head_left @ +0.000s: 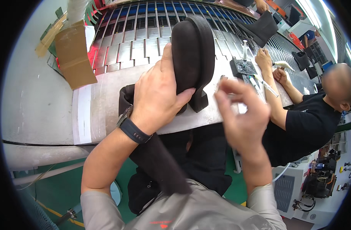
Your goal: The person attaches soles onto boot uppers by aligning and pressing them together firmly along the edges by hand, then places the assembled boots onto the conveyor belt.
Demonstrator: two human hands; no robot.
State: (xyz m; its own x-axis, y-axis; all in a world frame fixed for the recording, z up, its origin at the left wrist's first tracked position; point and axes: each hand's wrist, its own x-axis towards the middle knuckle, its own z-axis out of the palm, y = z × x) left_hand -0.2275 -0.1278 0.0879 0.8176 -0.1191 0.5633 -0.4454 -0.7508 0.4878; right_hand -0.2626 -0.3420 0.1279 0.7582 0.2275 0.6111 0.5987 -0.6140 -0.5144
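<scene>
My left hand is closed round a dark brown boot at the table's front edge. The boot's rounded sole faces up and toward me, and its long shaft droops over the edge toward my lap. Part of the boot is hidden behind my hand and wrist. To the right of the boot, my right hand is raised and blurred, thumb and forefinger curled together in a pinch. A small dark speck shows by those fingertips, too unclear to name.
A conveyor of metal slats runs behind the table. Cardboard stands at the left. On the right are a black block with an upright syringe and a lying syringe. Beyond sits a co-worker; another dark boot lies farther back.
</scene>
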